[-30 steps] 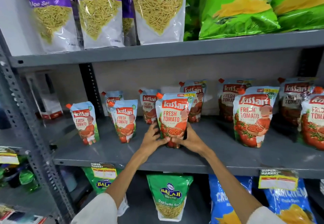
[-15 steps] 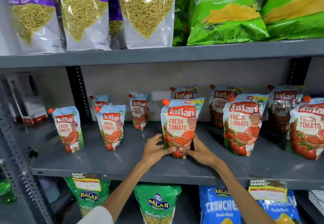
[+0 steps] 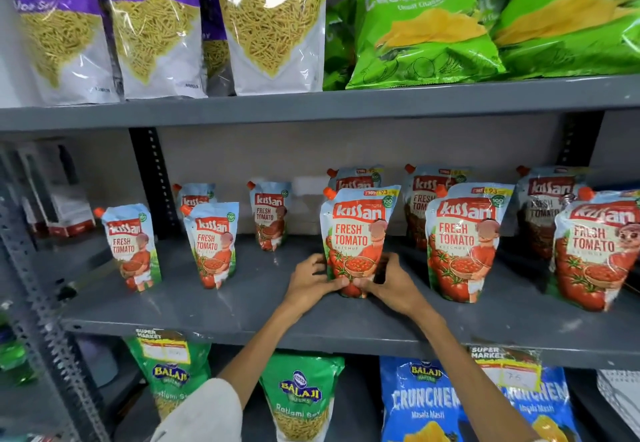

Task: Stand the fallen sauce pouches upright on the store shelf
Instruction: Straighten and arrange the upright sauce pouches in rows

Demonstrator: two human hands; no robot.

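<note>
A large tomato ketchup pouch [image 3: 358, 230] with an orange cap stands upright in the middle of the grey middle shelf [image 3: 242, 310]. My left hand [image 3: 310, 280] grips its lower left edge and my right hand [image 3: 393, 284] grips its lower right edge. Two more large pouches [image 3: 464, 240] [image 3: 595, 251] stand upright to its right. Small pouches [image 3: 131, 246] [image 3: 213, 242] [image 3: 270, 214] stand upright to the left. Further pouches stand behind in a back row, partly hidden.
The upper shelf [image 3: 346, 102] holds purple Aloo Sev bags [image 3: 270, 22] and green crisp bags [image 3: 422, 33]. Below hang green sev bags [image 3: 301, 400] and blue crisp bags [image 3: 422, 403]. A perforated steel upright [image 3: 41, 303] stands at the left. Yellow price tags [image 3: 162, 346] sit on the shelf's front edge.
The view has shifted left and up, so the shelf sits lower and more to the right. Both hands stay on the base of the same pouch, which stands slightly straighter.
</note>
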